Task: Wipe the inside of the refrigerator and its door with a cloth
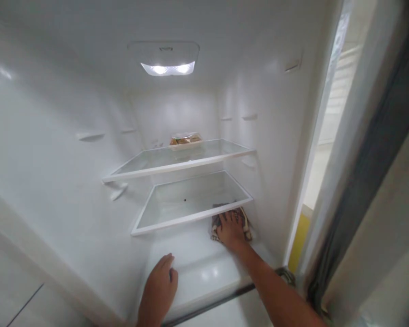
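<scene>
I look into an open white fridge. My right hand (230, 230) reaches in under the lower glass shelf (177, 221) and presses flat, fingers spread, on a brown patterned cloth (244, 218) lying on the white bottom shelf (204, 272) near the right wall. My left hand (160, 284) rests on the front left of that same bottom shelf, its fingers curled over the raised edge with nothing in them.
An upper glass shelf (177, 165) holds a clear food container (186, 140) at the back. The interior light (167, 68) is lit in the ceiling. The fridge's right edge and door seal (357, 190) stand at the right, with a yellow object (298, 243) beyond.
</scene>
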Demonstrator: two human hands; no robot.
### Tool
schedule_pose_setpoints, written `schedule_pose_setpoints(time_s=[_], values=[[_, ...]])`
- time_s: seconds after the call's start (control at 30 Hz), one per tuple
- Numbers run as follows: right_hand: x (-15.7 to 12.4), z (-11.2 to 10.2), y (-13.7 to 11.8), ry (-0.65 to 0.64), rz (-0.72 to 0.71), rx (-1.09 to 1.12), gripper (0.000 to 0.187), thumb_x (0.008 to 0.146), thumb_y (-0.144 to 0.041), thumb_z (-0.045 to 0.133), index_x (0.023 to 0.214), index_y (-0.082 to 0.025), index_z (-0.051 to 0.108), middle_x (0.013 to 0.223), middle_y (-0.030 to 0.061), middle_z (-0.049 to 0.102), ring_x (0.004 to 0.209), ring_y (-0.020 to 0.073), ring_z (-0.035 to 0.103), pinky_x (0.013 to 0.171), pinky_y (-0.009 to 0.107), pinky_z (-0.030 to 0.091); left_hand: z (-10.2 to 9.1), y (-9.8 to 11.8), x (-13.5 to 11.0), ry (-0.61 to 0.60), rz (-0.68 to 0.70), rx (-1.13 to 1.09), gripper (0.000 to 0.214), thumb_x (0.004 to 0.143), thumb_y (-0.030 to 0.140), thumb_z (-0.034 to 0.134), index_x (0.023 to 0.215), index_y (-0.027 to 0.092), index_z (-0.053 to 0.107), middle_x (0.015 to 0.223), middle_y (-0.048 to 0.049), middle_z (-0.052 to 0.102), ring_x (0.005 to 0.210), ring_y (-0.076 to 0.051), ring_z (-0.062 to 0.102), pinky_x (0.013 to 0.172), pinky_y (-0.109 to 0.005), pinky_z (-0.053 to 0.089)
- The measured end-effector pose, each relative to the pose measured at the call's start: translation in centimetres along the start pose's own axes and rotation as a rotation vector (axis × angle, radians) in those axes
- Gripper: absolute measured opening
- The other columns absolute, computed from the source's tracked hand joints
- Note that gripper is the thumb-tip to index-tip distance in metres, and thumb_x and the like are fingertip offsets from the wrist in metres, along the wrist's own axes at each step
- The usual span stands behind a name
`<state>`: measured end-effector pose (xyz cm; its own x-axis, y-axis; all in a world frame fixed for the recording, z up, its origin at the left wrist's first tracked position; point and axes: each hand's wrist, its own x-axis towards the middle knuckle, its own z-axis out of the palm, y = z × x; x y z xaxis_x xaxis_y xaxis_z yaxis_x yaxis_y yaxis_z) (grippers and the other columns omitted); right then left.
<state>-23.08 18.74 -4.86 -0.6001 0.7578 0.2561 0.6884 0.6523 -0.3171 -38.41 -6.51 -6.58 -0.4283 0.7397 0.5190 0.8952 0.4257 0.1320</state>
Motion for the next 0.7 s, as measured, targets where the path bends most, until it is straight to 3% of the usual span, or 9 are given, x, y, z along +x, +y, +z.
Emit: schedule_pose_setpoints(time_s=[0.13,0.23,0.33,0.43,0.57,0.7], values=[[4.9,1.2,0.4,-0.016,-0.063,0.018,0.055,0.094,-0.036,0.040,0.143,-0.014,0.052,0.152,0.0184,0.047,0.141,0.0339,0.039,0.120,0.052,0.017,0.8,-0.2,-0.6,0.033,-0.008,0.007,0.042,0.085,0.017,0.040,0.113,0.012,0.071,0.116,-0.0114,0.075,0.111,-0.024,0.070,0.103,-0.041,0.057],[7.0,2.1,-0.9,-0.035,-0.088,0.043,0.060,0.095,-0.038,0.039,0.147,-0.008,0.045,0.157,0.0227,0.037,0.147,0.0399,0.029,0.120,0.059,0.013,1.4,-0.1,-1.1,0.051,-0.022,0.016,0.042,0.086,0.015,0.038,0.115,0.013,0.069,0.117,-0.0122,0.074,0.113,-0.024,0.069,0.103,-0.042,0.057],[7.6,3.5,-4.9,-0.087,-0.144,0.087,0.063,0.093,-0.044,0.045,0.147,-0.012,0.046,0.158,0.0214,0.037,0.148,0.0440,0.025,0.118,0.069,0.010,1.8,-0.1,-1.6,0.090,-0.021,0.049,0.041,0.087,0.016,0.039,0.116,0.015,0.068,0.118,-0.0126,0.073,0.115,-0.025,0.067,0.104,-0.045,0.056],[7.0,5.1,-10.8,-0.164,-0.265,0.140,0.067,0.088,-0.049,0.055,0.147,-0.020,0.047,0.159,0.0153,0.038,0.148,0.0413,0.027,0.119,0.067,0.013,1.9,0.0,-1.8,0.154,-0.011,0.071,0.043,0.089,0.020,0.041,0.127,0.014,0.059,0.128,-0.0162,0.067,0.123,-0.028,0.062,0.106,-0.049,0.054],[5.7,6.7,-18.0,-0.227,-0.385,0.198,0.056,0.093,-0.049,0.047,0.144,-0.025,0.051,0.158,0.0077,0.041,0.148,0.0389,0.030,0.120,0.066,0.015,1.9,0.2,-2.0,0.199,-0.022,0.068,0.048,0.090,0.020,0.041,0.137,0.009,0.048,0.136,-0.0214,0.059,0.131,-0.030,0.054,0.108,-0.051,0.051],[4.8,7.1,-20.9,-0.232,-0.418,0.220,0.053,0.095,-0.048,0.041,0.142,-0.028,0.052,0.159,0.0059,0.039,0.149,0.0381,0.026,0.120,0.068,0.012,2.0,0.3,-2.2,0.197,-0.054,0.032,0.049,0.088,0.017,0.043,0.137,0.011,0.049,0.136,-0.0196,0.058,0.132,-0.029,0.054,0.109,-0.050,0.050]])
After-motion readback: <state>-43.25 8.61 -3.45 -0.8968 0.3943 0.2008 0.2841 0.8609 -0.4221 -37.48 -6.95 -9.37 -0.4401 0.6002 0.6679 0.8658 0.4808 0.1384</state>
